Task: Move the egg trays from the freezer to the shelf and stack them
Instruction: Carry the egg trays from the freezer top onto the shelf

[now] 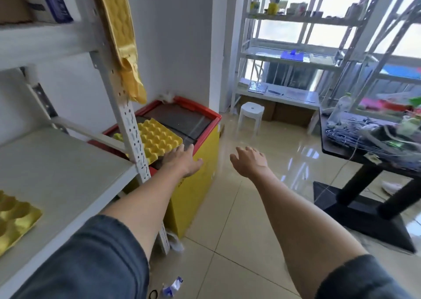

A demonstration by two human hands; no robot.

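Observation:
A yellow egg tray (159, 139) lies on the glass lid of the red-rimmed yellow freezer (200, 153), partly behind a shelf post. My left hand (182, 161) reaches out with straight fingers, its fingertips at the tray's near edge. My right hand (249, 159) hovers open over the floor to the right of the freezer, holding nothing. Another yellow egg tray (16, 219) sits at the near left of the white shelf (68, 175). A further yellow tray (120, 36) hangs upright against the shelf post.
The perforated shelf post (134, 139) stands between the shelf and the freezer. A black table (369, 153) piled with cables is at the right. A white stool (250, 116) and white racks (296, 59) stand by the window. Litter (172, 287) lies on the tiled floor.

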